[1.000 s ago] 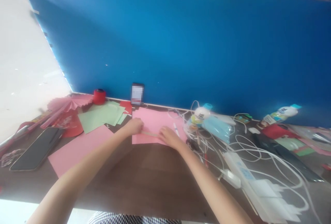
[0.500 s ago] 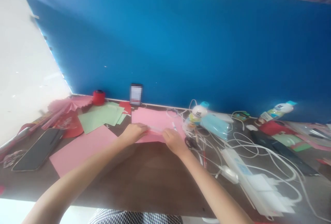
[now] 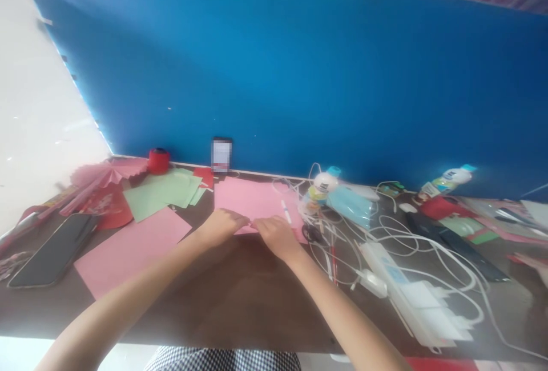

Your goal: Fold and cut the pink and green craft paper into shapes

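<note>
A pink sheet of paper lies at the middle of the brown table, before the blue panel. At its near edge my left hand is closed, the fingers pinching the paper. Close beside it, my right hand is also closed on that edge, and the fingertips of both hands nearly meet. What lies right under the fingers is mostly hidden. A white pen-like stick rests on the sheet, just beyond my right hand.
Left are another pink sheet, green papers, a phone, a red roll and a pleated pink paper. Right are a bottle, tangled white cables, a power strip and, at the edge, what looks like another person's hand.
My right hand has moved left toward my left hand, and the gap between them has nearly closed. The pale strip seen between them is now covered. The view has shifted slightly.
</note>
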### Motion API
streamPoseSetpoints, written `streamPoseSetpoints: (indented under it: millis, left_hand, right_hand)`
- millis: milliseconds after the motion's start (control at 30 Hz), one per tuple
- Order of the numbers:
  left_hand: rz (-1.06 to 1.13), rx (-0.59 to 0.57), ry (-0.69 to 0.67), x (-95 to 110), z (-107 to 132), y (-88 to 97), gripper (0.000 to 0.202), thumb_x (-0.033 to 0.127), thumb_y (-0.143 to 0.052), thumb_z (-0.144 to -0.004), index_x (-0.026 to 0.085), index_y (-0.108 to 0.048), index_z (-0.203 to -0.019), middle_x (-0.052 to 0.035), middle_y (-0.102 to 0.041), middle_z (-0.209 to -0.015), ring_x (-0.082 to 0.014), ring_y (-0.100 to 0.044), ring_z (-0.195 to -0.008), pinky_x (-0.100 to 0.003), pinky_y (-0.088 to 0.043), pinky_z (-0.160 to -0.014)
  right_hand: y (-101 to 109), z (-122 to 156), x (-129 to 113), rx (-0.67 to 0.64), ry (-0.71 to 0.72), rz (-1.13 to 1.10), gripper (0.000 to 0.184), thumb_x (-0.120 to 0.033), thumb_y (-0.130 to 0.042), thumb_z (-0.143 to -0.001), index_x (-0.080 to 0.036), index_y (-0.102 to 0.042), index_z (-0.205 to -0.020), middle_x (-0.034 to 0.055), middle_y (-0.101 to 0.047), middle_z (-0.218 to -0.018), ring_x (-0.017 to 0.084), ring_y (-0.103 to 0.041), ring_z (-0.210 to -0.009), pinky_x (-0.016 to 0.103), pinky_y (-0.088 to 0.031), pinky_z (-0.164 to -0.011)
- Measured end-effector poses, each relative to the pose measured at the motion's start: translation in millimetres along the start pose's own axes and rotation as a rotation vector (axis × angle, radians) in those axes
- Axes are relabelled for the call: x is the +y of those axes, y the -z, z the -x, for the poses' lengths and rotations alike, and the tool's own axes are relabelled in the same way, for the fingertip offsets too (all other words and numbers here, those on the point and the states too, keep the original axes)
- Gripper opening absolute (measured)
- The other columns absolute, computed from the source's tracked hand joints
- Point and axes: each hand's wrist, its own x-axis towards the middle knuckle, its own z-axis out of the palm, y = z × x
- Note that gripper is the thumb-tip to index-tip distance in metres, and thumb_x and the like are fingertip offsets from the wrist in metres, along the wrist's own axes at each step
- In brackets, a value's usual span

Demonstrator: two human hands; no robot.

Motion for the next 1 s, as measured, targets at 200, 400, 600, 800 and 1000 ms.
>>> streamPoseSetpoints:
  millis: [200,400,600,800,1000]
  left_hand:
    - [0.061,-0.038,0.131,-14.2,6.1,5.8,0.036,0.035,-0.037,-0.088,0.020,-0.065,-0.071,-0.0035,-0.067,-0.069,-0.0141,-0.057,-0.062,-0.023,-0.031,-0.055]
    - [0.322,0.042,0.211,-27.4,8.5,10.5,0.022,0.033,-0.051,-0.081,0.020,-0.069,-0.080,-0.0018,-0.070,-0.077,-0.0129,-0.059,-0.065,-0.022,-0.039,-0.060]
    - [0.656,0.004,0.380,-47.6,8.3,15.3,0.023,0.037,-0.062,-0.070,0.017,-0.071,-0.077,-0.0044,-0.070,-0.079,-0.0157,-0.062,-0.070,-0.024,-0.047,-0.064]
    - [0.797,-0.071,0.514,-74.7,10.9,17.1,0.032,0.046,-0.066,-0.064,0.020,-0.071,-0.083,-0.0038,-0.070,-0.089,-0.0171,-0.063,-0.081,-0.026,-0.050,-0.072]
    - [0.774,-0.176,0.478,-89.2,14.3,9.3,0.036,0.046,-0.063,-0.067,0.020,-0.069,-0.091,-0.0041,-0.069,-0.096,-0.0175,-0.062,-0.085,-0.025,-0.049,-0.075]
  right_hand:
    - [0.2,-0.1,12.3,-0.018,0.026,-0.041,0.026,-0.025,-0.037,-0.092,-0.017,-0.060,-0.082,0.0060,-0.065,-0.073,0.017,-0.056,-0.067,0.028,-0.033,-0.064]
    - [1.0,-1.1,28.1,-0.070,-0.030,-0.146,0.026,-0.024,-0.038,-0.091,-0.015,-0.061,-0.084,0.0073,-0.066,-0.075,0.017,-0.058,-0.067,0.028,-0.036,-0.065]
    - [12.6,-2.9,44.4,-0.131,-0.177,-0.460,0.023,-0.028,-0.043,-0.088,-0.019,-0.064,-0.083,0.0046,-0.068,-0.083,0.017,-0.060,-0.073,0.027,-0.040,-0.068]
    - [21.0,-4.6,58.2,-0.216,-0.342,-0.703,0.025,-0.036,-0.049,-0.082,-0.018,-0.066,-0.077,0.0033,-0.068,-0.079,0.016,-0.059,-0.069,0.027,-0.042,-0.065]
    - [19.4,-8.4,69.7,-0.264,-0.367,-0.680,0.022,-0.034,-0.054,-0.077,-0.016,-0.067,-0.073,0.0038,-0.067,-0.073,0.017,-0.058,-0.066,0.026,-0.040,-0.061]
